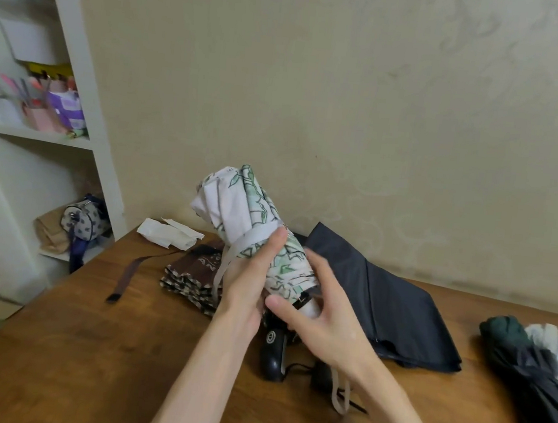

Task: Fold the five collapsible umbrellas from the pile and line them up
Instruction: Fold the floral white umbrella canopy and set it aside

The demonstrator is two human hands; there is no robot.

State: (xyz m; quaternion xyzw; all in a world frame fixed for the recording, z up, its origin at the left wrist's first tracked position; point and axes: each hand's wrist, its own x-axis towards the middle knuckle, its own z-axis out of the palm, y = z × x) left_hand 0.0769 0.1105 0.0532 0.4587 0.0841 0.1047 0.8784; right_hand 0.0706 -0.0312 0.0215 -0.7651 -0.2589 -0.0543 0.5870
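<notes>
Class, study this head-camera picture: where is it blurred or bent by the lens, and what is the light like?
Head view: the shelf at left is blurred and leans, bent by the wide lens; the white umbrella, gripped by the left hand and right hand, is sharp; light is soft and even, no glare, faint shadows on the table.

The white umbrella (236,207) carries green leaf prints, the brown umbrella (192,267) a checked edge, beside a navy umbrella (382,298), a dark green and silver umbrella (506,330) and a black handle (272,355), on a brown wood table (84,346) before a beige wall (319,77).
</notes>
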